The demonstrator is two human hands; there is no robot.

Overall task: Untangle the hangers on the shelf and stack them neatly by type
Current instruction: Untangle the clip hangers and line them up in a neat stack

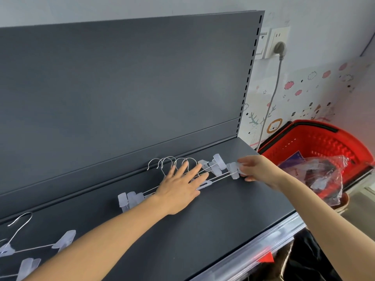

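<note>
- The left hand [180, 185] lies flat on the middle of the hanger pile [129, 199] and hides the bars under it.
- The right hand [257, 169] pinches the end clip [233, 168], and its fingers [244, 160] cover part of it.
- The loose hangers [60, 241] at the near left are cut off by the edge.
- What is inside the clear bag [316, 169] in the red basket [324, 142] is too blurry to tell.

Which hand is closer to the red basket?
Right. The right hand pinches a clip just left of the red basket; the left hand presses the hangers farther left.
</note>
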